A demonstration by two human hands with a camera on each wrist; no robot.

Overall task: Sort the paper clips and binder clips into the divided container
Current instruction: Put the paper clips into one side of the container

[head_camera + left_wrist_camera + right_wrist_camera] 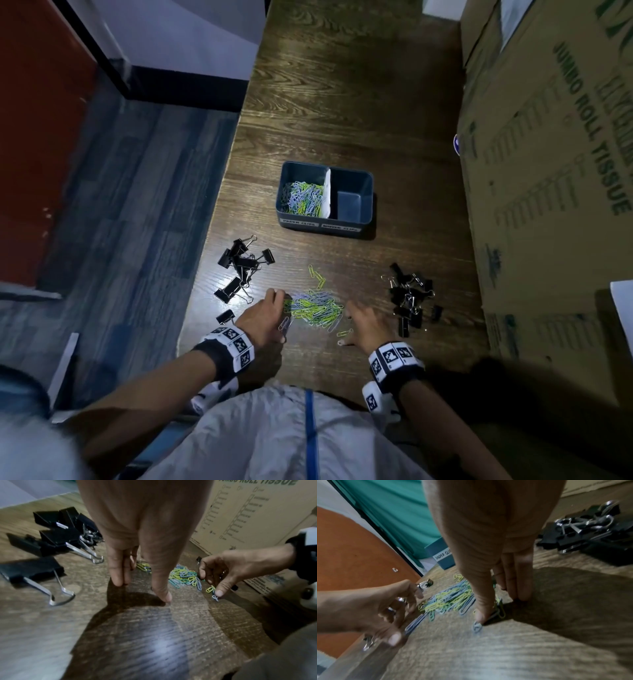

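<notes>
A loose pile of green and blue paper clips (315, 308) (184, 576) (447, 599) lies on the dark wooden table between my hands. My left hand (265, 313) (140, 588) stands at the pile's left edge, fingers straight, tips on the table. My right hand (359, 322) (500, 605) stands at the right edge, its thumb pressing a few stray clips (494, 614) onto the wood. The blue divided container (322, 224) sits farther back, with paper clips (303, 200) in its left half and its right half bare. Black binder clips lie in a left heap (241, 263) and a right heap (411, 298).
A large cardboard box (548, 171) stands along the table's right side, close to the right heap. The table's left edge (205, 274) runs just beyond the left heap, with floor below. One binder clip (225, 316) lies by my left wrist.
</notes>
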